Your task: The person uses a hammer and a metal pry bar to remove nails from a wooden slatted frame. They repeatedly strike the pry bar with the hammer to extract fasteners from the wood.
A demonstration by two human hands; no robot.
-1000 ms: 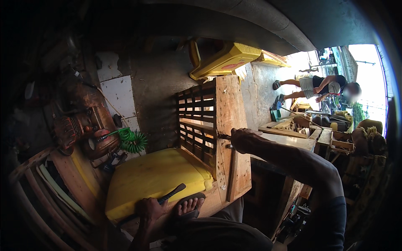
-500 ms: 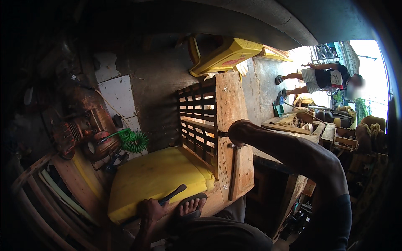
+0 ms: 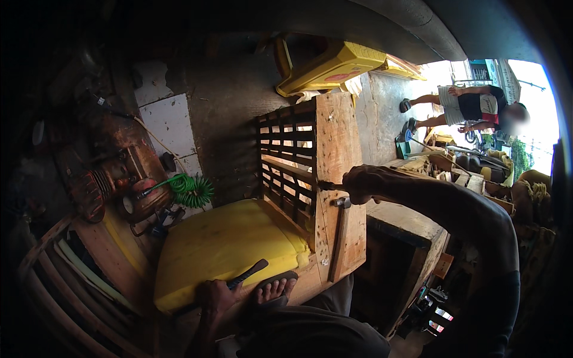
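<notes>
My left hand [image 3: 219, 296] is closed around a dark tool [image 3: 249, 273] with a flared end, low over the yellow foam cushion [image 3: 227, 244]. My right hand [image 3: 361, 184] is closed at the wooden frame [image 3: 334, 143] of the seat, its fingers round a dark slim piece [image 3: 329, 186] that meets the wood; its kind cannot be made out. Just below that hand, a small grey metal cylinder [image 3: 342, 203] tops a wooden strip [image 3: 339, 244] lying along the panel, like a hammer. Black webbing [image 3: 287, 156] criss-crosses the frame beyond the cushion.
My sandalled foot [image 3: 276, 289] rests at the cushion's near edge. Left stand a rusty compressor [image 3: 128, 161] and a coiled green hose [image 3: 191, 190]. A yellow plastic chair [image 3: 334, 68] lies beyond the frame. Another person [image 3: 471, 107] stands at the right, beyond scrap wood [image 3: 471, 179].
My right hand has drawn slightly back to the right, showing more of the dark piece. The view has shifted a little. The other person's arms have lowered. My left hand keeps its hold.
</notes>
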